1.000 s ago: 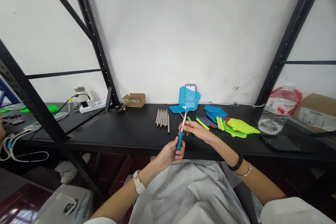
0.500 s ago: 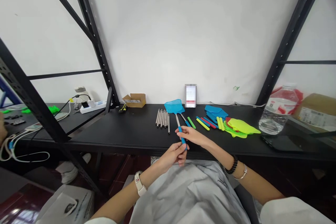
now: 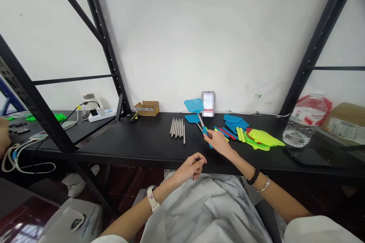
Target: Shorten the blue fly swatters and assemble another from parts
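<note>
1. A black shelf (image 3: 122, 140) runs across the view, holding a row of metal rods (image 3: 178, 132) and a pile of coloured plastic swatter heads (image 3: 264, 138).
2. The step in hand looks like setting a blue fly swatter (image 3: 194, 105) down on the shelf, which calls for easing it beside a second blue swatter head (image 3: 193, 119).
3. Its long handle slants away from the person, toward the wall and slightly left, with the mesh head at the far end.
4. The right hand (image 3: 217, 142) is closed on the swatter's blue grip (image 3: 207, 134). The left hand (image 3: 189, 169) is loosely curled and empty, near the shelf's front edge.
</note>
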Motion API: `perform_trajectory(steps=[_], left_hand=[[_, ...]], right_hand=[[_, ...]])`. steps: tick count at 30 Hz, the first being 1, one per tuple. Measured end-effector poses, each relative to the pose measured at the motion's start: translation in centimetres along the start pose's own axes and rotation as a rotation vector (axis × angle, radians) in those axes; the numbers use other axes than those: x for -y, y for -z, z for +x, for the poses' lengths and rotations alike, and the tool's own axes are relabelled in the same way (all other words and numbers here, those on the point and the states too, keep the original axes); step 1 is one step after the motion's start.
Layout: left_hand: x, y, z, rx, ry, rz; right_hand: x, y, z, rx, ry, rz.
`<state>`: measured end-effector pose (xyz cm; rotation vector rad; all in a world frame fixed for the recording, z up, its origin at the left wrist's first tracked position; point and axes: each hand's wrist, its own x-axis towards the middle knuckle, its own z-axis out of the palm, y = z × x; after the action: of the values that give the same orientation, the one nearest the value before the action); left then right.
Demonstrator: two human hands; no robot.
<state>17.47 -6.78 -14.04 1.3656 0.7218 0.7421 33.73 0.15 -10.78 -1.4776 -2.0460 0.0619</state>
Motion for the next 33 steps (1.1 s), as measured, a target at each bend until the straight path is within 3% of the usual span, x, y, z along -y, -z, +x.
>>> perform_trajectory(steps=[6, 13, 25, 33], left_hand=[[0.1, -0.1, -0.1, -0.002, -0.012, 0.074], [0.1, 0.0, -0.2, 0.023, -0.020, 0.125], [0.5, 0.2, -0.1, 0.046, -0.026, 0.143], [0.5, 0.4, -0.2, 0.062, -0.019, 0.126]], right_hand=[[-1.1, 0.5, 0.5, 0.049, -0.024, -0.179], [-1.1, -0.2, 0.5, 0.104, -0.042, -0.213], [-1.3, -0.2, 0.4, 0.084, -0.123, -0.218], [-1.8, -0.4, 0.4, 0.106, -0.103, -0.192]])
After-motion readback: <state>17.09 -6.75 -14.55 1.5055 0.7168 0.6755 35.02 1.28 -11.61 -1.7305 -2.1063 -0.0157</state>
